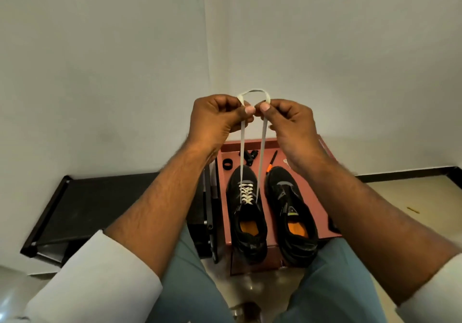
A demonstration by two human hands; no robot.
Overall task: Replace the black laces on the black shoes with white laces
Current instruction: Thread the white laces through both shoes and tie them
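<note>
Two black shoes with orange insoles stand side by side on a reddish-brown box. The left shoe (246, 212) has a white lace (261, 147) crossed through its eyelets. Both lace strands rise taut to my hands, held high in front of the wall. My left hand (220, 117) pinches one strand, and my right hand (287, 120) pinches the other. Above the thumbs the lace arcs over in a small loop. The right shoe (291, 212) shows no lace.
The reddish-brown box (322, 222) also carries small black parts (250, 157), a black ring (228, 164) and an orange-and-black tool (272, 162). A black low shelf (100, 205) stands at left against the wall. My knees in blue-grey trousers flank the box.
</note>
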